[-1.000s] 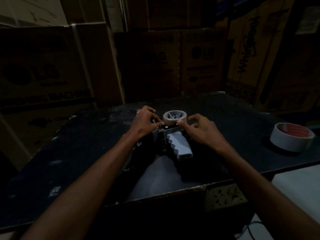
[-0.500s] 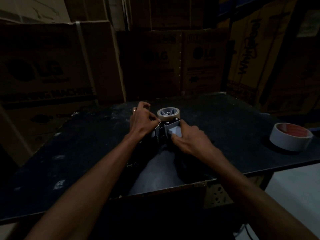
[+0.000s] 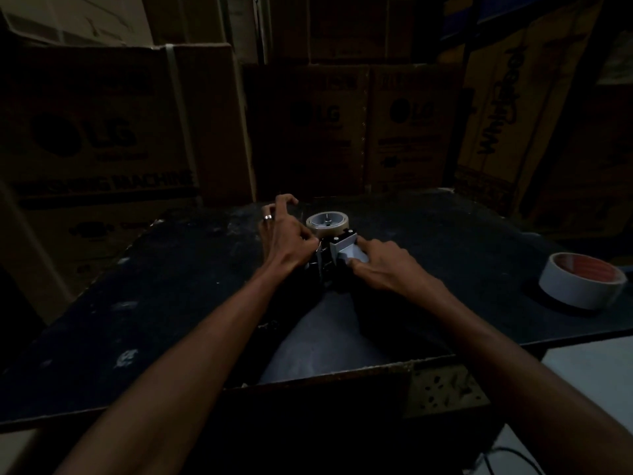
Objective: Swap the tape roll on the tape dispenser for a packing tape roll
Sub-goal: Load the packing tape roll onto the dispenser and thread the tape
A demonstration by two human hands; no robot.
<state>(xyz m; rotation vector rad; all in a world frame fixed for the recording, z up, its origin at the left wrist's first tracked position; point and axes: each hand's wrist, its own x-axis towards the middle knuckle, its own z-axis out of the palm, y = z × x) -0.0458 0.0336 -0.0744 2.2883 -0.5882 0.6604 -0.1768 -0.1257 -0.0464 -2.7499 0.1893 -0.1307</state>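
Observation:
A tape dispenser (image 3: 337,257) lies on the dark table (image 3: 171,286), its grey handle pointing toward me. A thin, nearly used-up tape roll (image 3: 327,222) sits on its hub at the far end. My right hand (image 3: 383,265) grips the grey handle. My left hand (image 3: 286,234) pinches at the dispenser's left side by the blade end, its outer fingers lifted; what it pinches is too dark to tell. A full white packing tape roll (image 3: 582,284) with a red core lies flat at the table's right edge, apart from both hands.
Stacked cardboard appliance boxes (image 3: 102,138) wall in the table at the back and left. A dark metal rack upright (image 3: 462,97) rises at the back right. A perforated metal bracket (image 3: 442,389) sits under the table's front edge. The scene is very dim.
My right hand left the roll and slid back onto the grey handle, covering it. My left hand shifted to the dispenser's left side. The dispenser turned slightly.

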